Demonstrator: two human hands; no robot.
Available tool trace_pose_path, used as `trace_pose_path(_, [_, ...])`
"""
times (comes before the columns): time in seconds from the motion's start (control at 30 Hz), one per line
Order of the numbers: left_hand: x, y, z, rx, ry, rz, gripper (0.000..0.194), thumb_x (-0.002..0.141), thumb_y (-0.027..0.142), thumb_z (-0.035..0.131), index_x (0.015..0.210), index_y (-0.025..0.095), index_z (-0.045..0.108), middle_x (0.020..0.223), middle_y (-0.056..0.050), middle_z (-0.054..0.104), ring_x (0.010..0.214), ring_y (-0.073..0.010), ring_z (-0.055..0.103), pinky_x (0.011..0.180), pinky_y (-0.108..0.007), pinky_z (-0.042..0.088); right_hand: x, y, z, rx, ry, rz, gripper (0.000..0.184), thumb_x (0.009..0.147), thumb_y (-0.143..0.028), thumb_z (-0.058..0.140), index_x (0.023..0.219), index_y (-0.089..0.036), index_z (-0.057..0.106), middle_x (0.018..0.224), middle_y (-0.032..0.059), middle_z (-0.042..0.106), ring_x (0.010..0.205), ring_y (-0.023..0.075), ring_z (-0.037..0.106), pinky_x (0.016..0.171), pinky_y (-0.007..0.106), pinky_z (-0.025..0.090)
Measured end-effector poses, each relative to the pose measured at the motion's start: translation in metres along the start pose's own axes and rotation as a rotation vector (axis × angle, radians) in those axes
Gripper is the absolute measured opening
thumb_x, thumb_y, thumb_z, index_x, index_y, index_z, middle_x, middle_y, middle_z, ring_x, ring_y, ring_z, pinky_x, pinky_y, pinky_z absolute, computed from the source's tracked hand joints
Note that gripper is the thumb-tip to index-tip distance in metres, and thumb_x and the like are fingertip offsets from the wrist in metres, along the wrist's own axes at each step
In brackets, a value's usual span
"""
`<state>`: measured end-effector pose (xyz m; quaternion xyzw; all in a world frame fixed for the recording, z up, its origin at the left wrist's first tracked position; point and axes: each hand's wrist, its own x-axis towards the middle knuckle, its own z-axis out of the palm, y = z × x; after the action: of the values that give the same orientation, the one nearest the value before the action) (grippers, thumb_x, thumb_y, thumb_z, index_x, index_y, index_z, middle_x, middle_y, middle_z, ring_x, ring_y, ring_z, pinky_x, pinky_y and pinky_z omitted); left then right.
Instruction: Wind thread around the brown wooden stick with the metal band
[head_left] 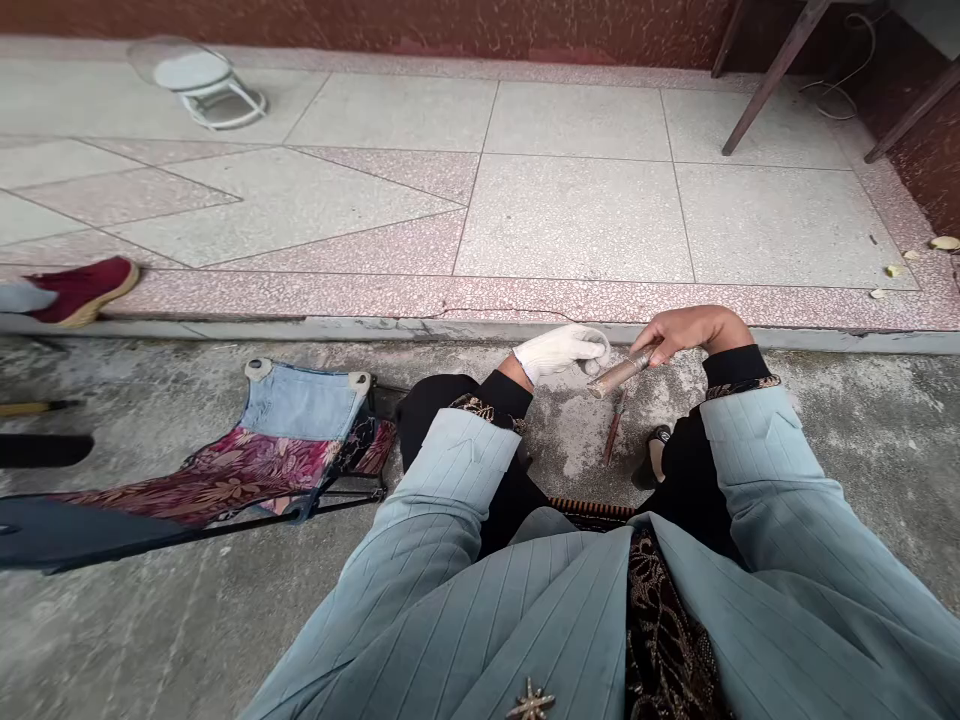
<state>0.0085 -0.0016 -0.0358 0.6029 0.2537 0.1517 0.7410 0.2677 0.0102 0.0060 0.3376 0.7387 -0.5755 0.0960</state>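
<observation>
My left hand [559, 352] wears a white glove. Its fingers are curled round something small and pale, with a rounded loop shape at the fingertips that I cannot make out. My bare right hand [691, 330] is closed on one end of a short brownish cylinder [616, 377], which tilts down toward the left. The free end of this cylinder is close to the gloved fingertips; whether they touch is unclear. On the concrete below, between my knees, lies a slim tool with a reddish handle [613, 435].
A raised tiled step [574, 215] runs along in front of me. To my left stands a folding chair [300, 405] with denim and floral cloth. Another person's red shoe [94, 290] is at far left. A small white stool [214, 85] and wooden legs [776, 75] stand farther back.
</observation>
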Motion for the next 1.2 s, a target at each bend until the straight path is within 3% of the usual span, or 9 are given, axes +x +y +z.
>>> trace_pose_path(0.07, [0.000,0.001,0.003,-0.080,0.033,-0.005,0.024,0.071,0.034,0.074,0.078,0.012,0.067,0.066,-0.004,0.064,0.054,-0.0108,0.056,0.052,-0.023,0.044,-0.002,-0.008,0.003,0.178,0.061,-0.168,0.049,0.070,-0.039,0.077,0.113,-0.017,0.072,0.093,0.0040,0.072,0.070,0.0124,0.059,0.065,0.024,0.046])
trace_pose_path(0.17, [0.000,0.004,0.008,-0.178,0.044,0.054,0.026,0.073,0.034,0.075,0.082,0.011,0.067,0.068,-0.006,0.066,0.058,-0.0141,0.061,0.057,-0.028,0.050,0.008,-0.020,0.014,0.435,0.263,-0.345,0.050,0.071,-0.036,0.079,0.116,-0.015,0.069,0.097,0.0055,0.070,0.066,0.0100,0.057,0.061,0.022,0.047])
trace_pose_path(0.23, [0.003,0.005,0.008,-0.282,0.053,0.106,0.028,0.078,0.038,0.072,0.084,0.011,0.066,0.072,-0.007,0.066,0.062,-0.0159,0.064,0.062,-0.031,0.053,0.019,-0.026,0.022,0.575,0.376,-0.415,0.046,0.075,-0.036,0.076,0.116,-0.015,0.068,0.088,0.0047,0.069,0.067,0.0104,0.058,0.059,0.021,0.047])
trace_pose_path(0.4, [0.008,0.004,0.003,-0.484,0.303,0.277,0.025,0.084,0.037,0.066,0.090,0.013,0.063,0.083,-0.007,0.067,0.075,-0.0165,0.067,0.074,-0.033,0.056,0.034,-0.031,0.025,0.836,0.627,-0.558,0.042,0.079,-0.046,0.072,0.106,-0.014,0.065,0.103,0.0116,0.068,0.079,0.0151,0.062,0.054,0.022,0.049])
trace_pose_path(0.47, [0.006,0.005,0.002,-0.465,0.335,0.328,0.026,0.084,0.037,0.066,0.094,0.013,0.063,0.088,-0.008,0.067,0.080,-0.0163,0.067,0.079,-0.033,0.055,0.035,-0.031,0.022,0.904,0.701,-0.579,0.043,0.078,-0.047,0.072,0.105,-0.015,0.063,0.105,0.0120,0.068,0.082,0.0158,0.062,0.052,0.022,0.049])
trace_pose_path(0.63, [-0.001,0.011,0.003,-0.142,0.259,0.433,0.047,0.079,0.024,0.070,0.123,0.020,0.055,0.122,-0.011,0.061,0.099,-0.0182,0.065,0.092,-0.037,0.051,0.038,-0.032,0.018,1.004,0.780,-0.648,0.038,0.083,-0.047,0.068,0.107,-0.019,0.058,0.097,0.0061,0.065,0.081,0.0132,0.061,0.052,0.020,0.051])
trace_pose_path(0.77, [-0.002,0.011,0.004,0.349,0.365,0.678,0.056,0.081,0.008,0.056,0.134,0.025,0.049,0.143,-0.010,0.045,0.114,-0.0183,0.058,0.096,-0.035,0.050,0.040,-0.037,0.017,1.162,0.728,-0.675,0.027,0.092,-0.042,0.057,0.108,-0.020,0.056,0.094,0.0040,0.062,0.079,0.0107,0.060,0.050,0.017,0.051])
trace_pose_path(0.97, [0.000,0.011,0.003,0.938,0.571,0.824,0.032,0.090,0.008,0.050,0.119,0.018,0.060,0.116,-0.008,0.064,0.112,-0.0160,0.059,0.098,-0.033,0.049,0.040,-0.042,0.019,1.406,0.618,-0.736,0.020,0.100,-0.035,0.041,0.109,-0.022,0.054,0.091,0.0026,0.060,0.074,0.0096,0.060,0.047,0.017,0.051])
trace_pose_path(1.2, [0.002,0.012,-0.004,1.116,0.565,0.835,0.025,0.089,0.016,0.055,0.112,0.018,0.064,0.108,-0.008,0.067,0.101,-0.0179,0.063,0.087,-0.033,0.051,0.045,-0.043,0.023,1.416,0.541,-0.790,0.018,0.099,-0.035,0.045,0.109,-0.023,0.054,0.089,-0.0002,0.059,0.069,0.0073,0.057,0.062,0.023,0.058])
